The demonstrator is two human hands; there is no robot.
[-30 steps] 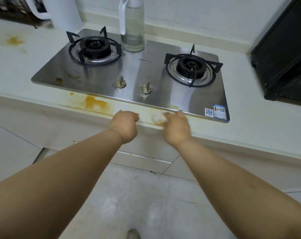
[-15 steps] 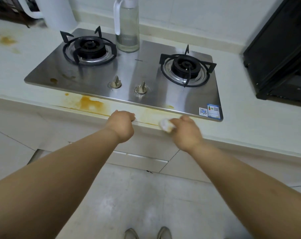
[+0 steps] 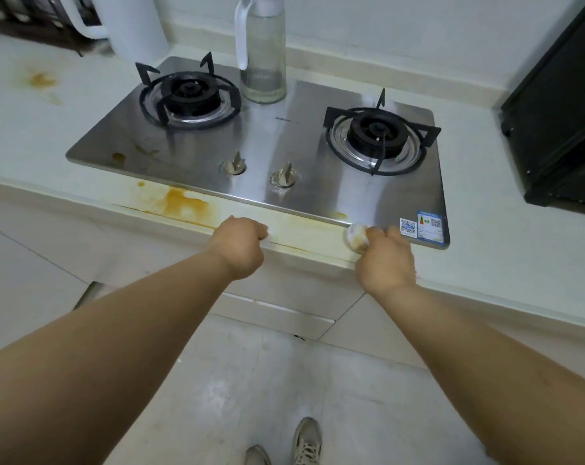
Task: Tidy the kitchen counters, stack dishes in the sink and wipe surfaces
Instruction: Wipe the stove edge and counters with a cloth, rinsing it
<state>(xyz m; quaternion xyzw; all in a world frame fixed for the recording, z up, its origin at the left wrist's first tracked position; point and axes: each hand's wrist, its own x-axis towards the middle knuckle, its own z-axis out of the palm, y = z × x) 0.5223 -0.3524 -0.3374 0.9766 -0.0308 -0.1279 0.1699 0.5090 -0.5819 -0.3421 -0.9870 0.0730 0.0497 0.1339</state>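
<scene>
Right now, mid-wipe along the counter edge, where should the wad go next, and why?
Probably sweep the wad left along the counter edge. The right hand holds it near the stove's front right corner, while the big orange stain lies unwiped beyond the left hand, which grips the edge. That hand may need to shift aside first.

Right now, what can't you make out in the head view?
- Wad in the right hand: mostly hidden by fingers; material unclear.
- Left hand fingertips: curled over the counter edge, hidden.
- Stove sticker: text too small.
- Black appliance: cut off by right edge.
- Glass jug: top cut off.
</scene>
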